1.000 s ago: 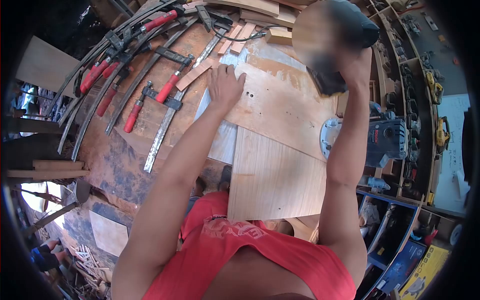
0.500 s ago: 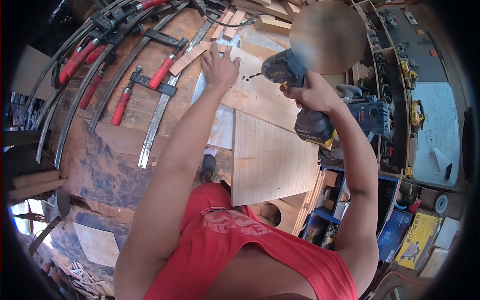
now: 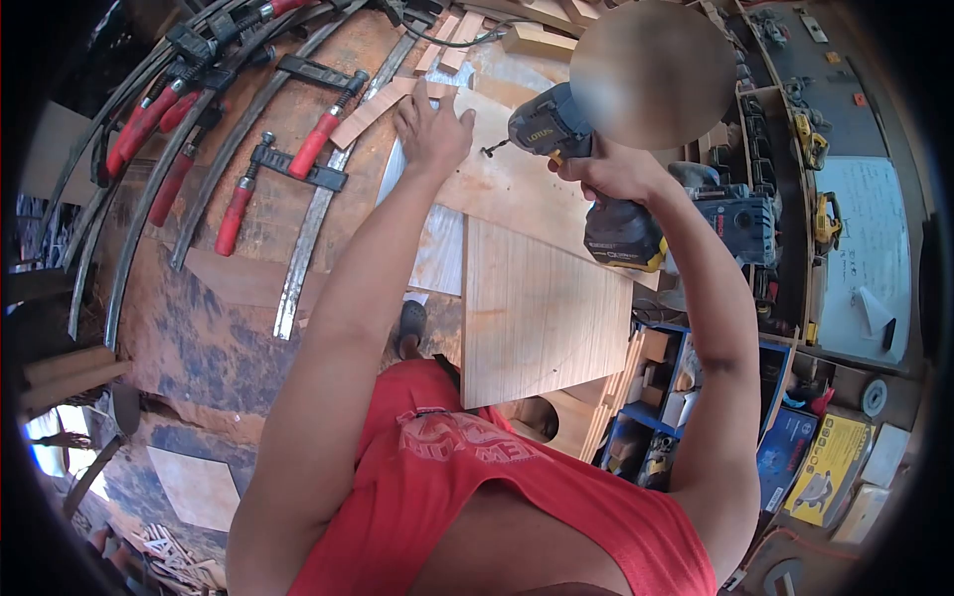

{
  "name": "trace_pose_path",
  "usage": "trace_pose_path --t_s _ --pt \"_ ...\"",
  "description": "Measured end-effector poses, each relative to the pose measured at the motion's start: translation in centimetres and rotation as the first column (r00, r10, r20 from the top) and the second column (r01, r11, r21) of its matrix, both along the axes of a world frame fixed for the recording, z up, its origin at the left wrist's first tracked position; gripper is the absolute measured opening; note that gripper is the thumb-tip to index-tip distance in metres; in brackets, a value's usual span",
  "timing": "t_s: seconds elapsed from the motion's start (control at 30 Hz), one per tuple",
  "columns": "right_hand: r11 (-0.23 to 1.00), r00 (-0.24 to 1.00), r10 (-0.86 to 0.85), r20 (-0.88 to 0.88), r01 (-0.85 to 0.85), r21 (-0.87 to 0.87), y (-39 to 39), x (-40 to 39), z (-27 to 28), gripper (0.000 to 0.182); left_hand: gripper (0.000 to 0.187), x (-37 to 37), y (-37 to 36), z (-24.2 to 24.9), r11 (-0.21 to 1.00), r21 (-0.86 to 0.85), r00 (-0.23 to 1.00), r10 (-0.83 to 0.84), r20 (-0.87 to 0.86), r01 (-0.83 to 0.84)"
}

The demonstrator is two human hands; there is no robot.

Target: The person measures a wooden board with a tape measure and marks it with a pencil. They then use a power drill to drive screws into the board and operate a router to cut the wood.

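Note:
My right hand (image 3: pixel 618 171) is wrapped round the grip of a dark cordless drill (image 3: pixel 545 121). Its battery (image 3: pixel 621 234) hangs below the hand. From the chuck, a dark bit (image 3: pixel 496 148) points left, its tip right at a dark spot on a light plywood board (image 3: pixel 527 189). My left hand (image 3: pixel 435 134) lies with fingers spread on the board's left end, fingertips by a narrow wood strip (image 3: pixel 378 111). Nearer my body lies a second, larger plywood panel (image 3: pixel 537 313).
Several bar clamps with red handles (image 3: pixel 237 217) lie on the left of the worn bench (image 3: pixel 199 308). Wood offcuts (image 3: pixel 537 42) sit at the far side. To the right are a blue power tool (image 3: pixel 740 226), tool shelves and a whiteboard (image 3: pixel 867 258). A yellow box (image 3: pixel 830 467) stands lower right.
The drill has moved slightly left in my right hand, bringing its bit to the dark spot on the board. My left hand stays nearly in place.

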State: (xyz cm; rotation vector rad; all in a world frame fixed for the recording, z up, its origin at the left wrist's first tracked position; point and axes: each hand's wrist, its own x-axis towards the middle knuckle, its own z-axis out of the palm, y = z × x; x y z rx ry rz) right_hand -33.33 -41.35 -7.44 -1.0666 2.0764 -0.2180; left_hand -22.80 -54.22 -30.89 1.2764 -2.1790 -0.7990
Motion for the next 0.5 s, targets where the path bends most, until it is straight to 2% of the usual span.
trace_pose_path --t_s 0.37,0.5 --pt "0.999 0.999 0.032 -0.001 -0.032 0.044 -0.62 -0.58 0.14 0.032 0.053 -0.15 0.02 -0.25 0.998 -0.053 1.0 0.021 -0.017 -0.022" --pt "0.998 0.998 0.057 0.014 -0.057 -0.002 -0.62 -0.4 -0.28 0.032 0.054 -0.09 0.04 -0.28 0.999 -0.051 1.0 0.019 0.011 -0.018"
